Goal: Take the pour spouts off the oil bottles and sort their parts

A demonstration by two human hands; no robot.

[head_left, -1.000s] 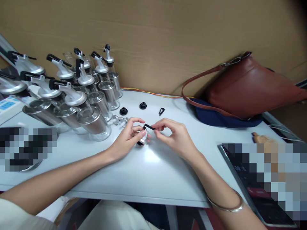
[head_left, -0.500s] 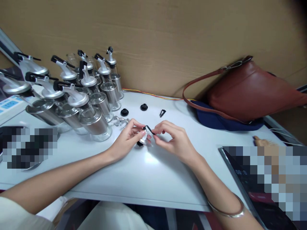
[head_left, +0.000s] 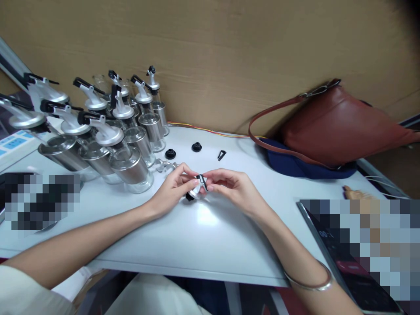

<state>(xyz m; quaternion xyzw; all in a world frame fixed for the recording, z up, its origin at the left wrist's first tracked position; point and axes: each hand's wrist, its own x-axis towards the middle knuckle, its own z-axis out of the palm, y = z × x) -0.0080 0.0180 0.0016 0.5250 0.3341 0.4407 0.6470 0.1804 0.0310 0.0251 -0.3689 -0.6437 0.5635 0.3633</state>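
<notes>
Between both hands, just above the table, is a silver pourer spout (head_left: 194,191) with a black stopper base, tilted to the lower left. My left hand (head_left: 175,188) is closed around the spout from the left. The thumb and fingers of my right hand (head_left: 234,188) pinch a black flip lever (head_left: 204,183) that lies against the spout's tip. Whether the lever is clipped onto the spout is hidden by the fingers. Beyond my hands lie a loose black lever (head_left: 222,155) and two black stoppers, one (head_left: 170,154) nearer and one (head_left: 196,147) further back.
Several glass-and-steel bottles (head_left: 131,168) with pourers crowd the left side. Small clear-and-silver parts (head_left: 166,165) lie near my left hand. A brown bag (head_left: 324,127) rests on a navy cap (head_left: 308,164) at right. A tablet-like screen (head_left: 328,245) lies front right. Cardboard (head_left: 213,65) stands behind.
My right hand has moved left, closer to my left hand. The black lever has swung down from sticking out rightward to lying closer along the spout.
</notes>
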